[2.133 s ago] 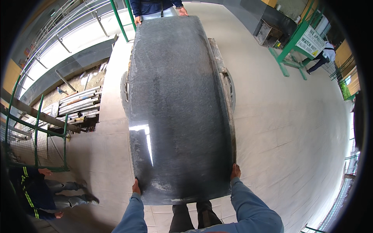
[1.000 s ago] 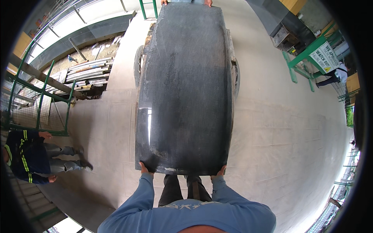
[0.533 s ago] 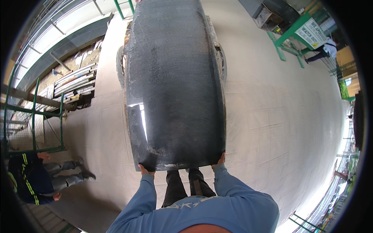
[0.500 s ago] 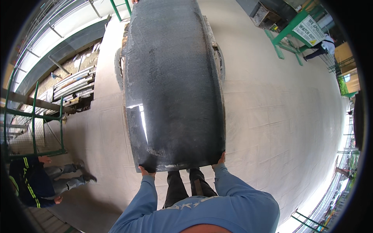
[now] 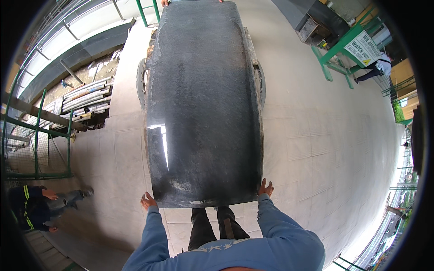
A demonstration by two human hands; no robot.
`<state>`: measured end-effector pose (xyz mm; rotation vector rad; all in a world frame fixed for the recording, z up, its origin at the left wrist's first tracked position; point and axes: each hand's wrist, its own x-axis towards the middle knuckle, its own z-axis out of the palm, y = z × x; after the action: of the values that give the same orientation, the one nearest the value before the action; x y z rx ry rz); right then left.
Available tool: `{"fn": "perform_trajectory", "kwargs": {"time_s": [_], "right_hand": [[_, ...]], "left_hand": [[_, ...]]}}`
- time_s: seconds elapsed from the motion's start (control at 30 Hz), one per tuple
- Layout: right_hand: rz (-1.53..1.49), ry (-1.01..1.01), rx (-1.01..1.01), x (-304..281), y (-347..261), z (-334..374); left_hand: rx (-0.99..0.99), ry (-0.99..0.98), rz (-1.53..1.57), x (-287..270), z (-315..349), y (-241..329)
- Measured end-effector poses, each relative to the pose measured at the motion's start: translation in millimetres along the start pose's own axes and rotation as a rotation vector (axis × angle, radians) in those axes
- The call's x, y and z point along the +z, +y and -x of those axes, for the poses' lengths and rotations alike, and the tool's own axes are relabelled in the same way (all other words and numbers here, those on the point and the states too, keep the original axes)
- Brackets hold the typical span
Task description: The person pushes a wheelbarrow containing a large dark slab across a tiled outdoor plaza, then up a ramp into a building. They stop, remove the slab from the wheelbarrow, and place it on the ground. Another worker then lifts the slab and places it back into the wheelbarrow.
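A long, dark grey slab with a glossy surface (image 5: 203, 104) lies lengthwise in front of me on a wheeled cart, whose wheel (image 5: 140, 86) shows beside the slab's left edge. My left hand (image 5: 148, 200) is at the near left corner, fingers apart and pointing up. Beside the near right corner is my right hand (image 5: 266, 188), its fingers spread too. Neither hand wraps round the slab; whether they still touch its edges I cannot tell. At the far end, another person's hand (image 5: 164, 2) is at the slab, the rest of that person being out of view.
A person in a dark reflective jacket (image 5: 32, 205) walks at the left, near a green mesh barrier (image 5: 38, 149). Metal pipes (image 5: 88, 97) lie in a pit. A green sign stand (image 5: 337, 49) and another person (image 5: 379, 65) are at the far right. Pale sheeting covers the floor (image 5: 316, 149).
Both my hands have come off their grip on the slab's near corners and opened outward. The slab appears slightly lower in view. The person at the left has moved further left.
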<state>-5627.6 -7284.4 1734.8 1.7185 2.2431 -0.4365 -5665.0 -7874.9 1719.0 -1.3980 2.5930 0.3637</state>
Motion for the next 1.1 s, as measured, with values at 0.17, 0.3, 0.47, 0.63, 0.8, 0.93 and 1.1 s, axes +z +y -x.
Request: {"fn": "perform_trajectory", "kwargs": {"time_s": [0.17, 0.3, 0.47, 0.63, 0.8, 0.93, 1.1], "right_hand": [[-0.061, -0.294, -0.225, 44.8, -38.6, 0.7], [-0.085, -0.25, -0.232, 68.6, -35.6, 25.5], [-0.077, -0.292, -0.163, 75.7, -41.2, 14.3], [-0.011, -0.311, -0.164, 85.0, -40.5, 20.0], [0.025, -0.341, -0.104, 86.9, -32.5, 35.1], [0.031, -0.321, -0.182, 90.7, -32.3, 31.8], [0.021, -0.364, -0.221, 90.8, -33.1, 28.7]], "left_hand": [[-0.066, -0.401, 0.008, 20.1, -68.1, 5.8], [-0.152, -0.389, 0.113, 38.8, -74.5, -21.0], [-0.225, -0.585, -0.063, 24.3, -69.6, -0.7], [0.028, -0.529, -0.271, 25.0, -71.0, -24.7], [0.048, -0.501, -0.239, 27.0, -67.3, -42.4], [-0.1, -0.455, -0.075, 29.2, -69.9, -48.4], [-0.23, -0.45, 0.007, 24.7, -61.9, -32.6]]}}
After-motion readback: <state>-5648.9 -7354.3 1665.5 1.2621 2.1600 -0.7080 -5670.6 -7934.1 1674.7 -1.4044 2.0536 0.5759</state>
